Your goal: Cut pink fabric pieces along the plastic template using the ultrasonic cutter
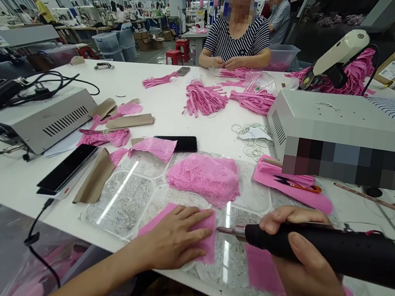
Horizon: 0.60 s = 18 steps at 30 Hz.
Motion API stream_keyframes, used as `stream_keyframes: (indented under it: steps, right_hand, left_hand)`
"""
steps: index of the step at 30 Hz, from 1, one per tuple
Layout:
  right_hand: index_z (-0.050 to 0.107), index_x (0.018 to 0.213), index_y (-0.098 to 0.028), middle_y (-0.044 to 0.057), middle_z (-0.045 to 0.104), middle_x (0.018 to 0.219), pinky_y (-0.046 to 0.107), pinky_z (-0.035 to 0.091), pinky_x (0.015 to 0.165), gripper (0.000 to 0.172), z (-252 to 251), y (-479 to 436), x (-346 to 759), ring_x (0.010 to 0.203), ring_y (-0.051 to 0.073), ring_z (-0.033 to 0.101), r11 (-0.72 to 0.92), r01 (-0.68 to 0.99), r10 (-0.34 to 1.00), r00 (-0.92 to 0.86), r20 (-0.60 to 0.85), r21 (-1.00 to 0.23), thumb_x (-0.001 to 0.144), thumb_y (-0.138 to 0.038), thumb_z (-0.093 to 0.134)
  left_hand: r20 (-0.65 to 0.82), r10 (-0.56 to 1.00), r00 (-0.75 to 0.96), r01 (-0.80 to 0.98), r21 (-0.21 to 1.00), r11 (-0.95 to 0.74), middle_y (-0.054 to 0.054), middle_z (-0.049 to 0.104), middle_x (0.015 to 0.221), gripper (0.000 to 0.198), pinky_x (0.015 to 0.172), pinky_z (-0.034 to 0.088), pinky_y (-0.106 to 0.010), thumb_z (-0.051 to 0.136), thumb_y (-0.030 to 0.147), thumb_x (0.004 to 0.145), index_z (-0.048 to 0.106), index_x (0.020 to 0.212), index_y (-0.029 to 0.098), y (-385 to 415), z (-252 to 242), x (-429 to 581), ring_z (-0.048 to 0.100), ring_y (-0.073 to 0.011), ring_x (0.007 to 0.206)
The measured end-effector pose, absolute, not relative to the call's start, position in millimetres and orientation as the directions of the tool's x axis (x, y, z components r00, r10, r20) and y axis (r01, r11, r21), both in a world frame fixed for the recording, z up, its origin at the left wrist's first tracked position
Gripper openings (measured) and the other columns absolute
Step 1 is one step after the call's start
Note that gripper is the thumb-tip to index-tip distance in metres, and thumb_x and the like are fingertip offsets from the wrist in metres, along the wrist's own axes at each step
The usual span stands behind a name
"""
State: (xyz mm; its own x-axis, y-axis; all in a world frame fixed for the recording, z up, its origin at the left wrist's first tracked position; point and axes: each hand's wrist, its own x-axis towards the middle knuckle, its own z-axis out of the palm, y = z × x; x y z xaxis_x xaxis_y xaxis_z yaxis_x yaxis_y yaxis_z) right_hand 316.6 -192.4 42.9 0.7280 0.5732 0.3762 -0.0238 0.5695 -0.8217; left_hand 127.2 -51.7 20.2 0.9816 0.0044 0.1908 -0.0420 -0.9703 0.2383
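A pink fabric piece [210,247] is lying flat; a black, metal-tipped tool [342,248] is pointing at its right edge.

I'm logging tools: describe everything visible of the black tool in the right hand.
The black tool has a thick, plastic-looking barrel, a metal collar and a slim, tapering metal tip. The right hand grips it roughly level, tip pointing left toward the pink fabric under the left hand; contact is unclear. Its rear leaves the frame.
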Motion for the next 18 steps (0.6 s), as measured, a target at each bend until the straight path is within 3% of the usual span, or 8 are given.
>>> stream_keyframes:
  steps: [7,18]
  right_hand:
    - [0.064,0.085,-0.021,0.003,0.06,0.076,0.032,0.054,0.054,0.011,41,-214,316,0.057,0.014,0.057,0.528,-0.072,0.607,0.729,0.316,-0.846,0.076,-0.027,0.067]
    - [0.064,0.088,-0.023,0.004,0.06,0.077,0.034,0.056,0.057,0.01,35,-219,307,0.06,0.015,0.057,0.498,-0.091,0.642,0.707,0.296,-0.863,0.079,-0.026,0.065]
  left_hand:
    - [0.302,-0.047,0.952,-0.135,0.277,-0.951,-0.013,0.065,0.124,0.03,0.095,0.042,-0.04,0.047,0.031,0.1,0.058,0.12,0.012,-73,20,109,0.056,-0.0243,0.115]
    - [0.337,-0.093,0.937,-0.198,0.293,-0.935,-0.012,0.067,0.121,0.031,0.098,0.042,-0.039,0.05,0.03,0.099,0.057,0.122,0.012,-83,10,104,0.059,-0.0225,0.112]
